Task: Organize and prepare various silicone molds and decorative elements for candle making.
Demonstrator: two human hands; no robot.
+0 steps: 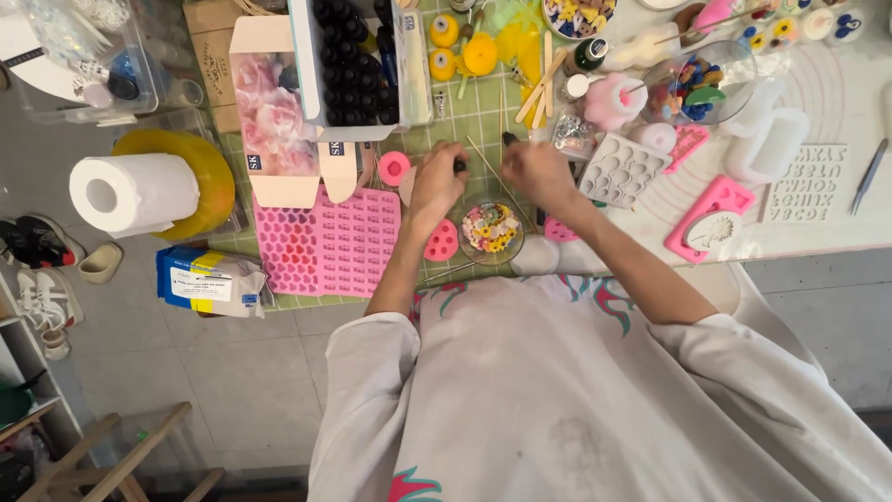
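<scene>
The left hand (435, 183) closes its grip on a small dark bottle (459, 165); the right hand (537, 174) pinches a thin wooden stick (491, 169) just beside it. Below both grips sits a glass bowl (491, 229) of colourful bits, with a pink heart mould (327, 242) left of it on the surface (827, 223).

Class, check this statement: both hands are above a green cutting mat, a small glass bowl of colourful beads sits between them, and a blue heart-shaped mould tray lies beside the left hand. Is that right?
Not quite. The head view shows the heart mould tray is pink, not blue. The rest stands: left hand and right hand over the green mat, with the glass bowl of beads between them.
</scene>
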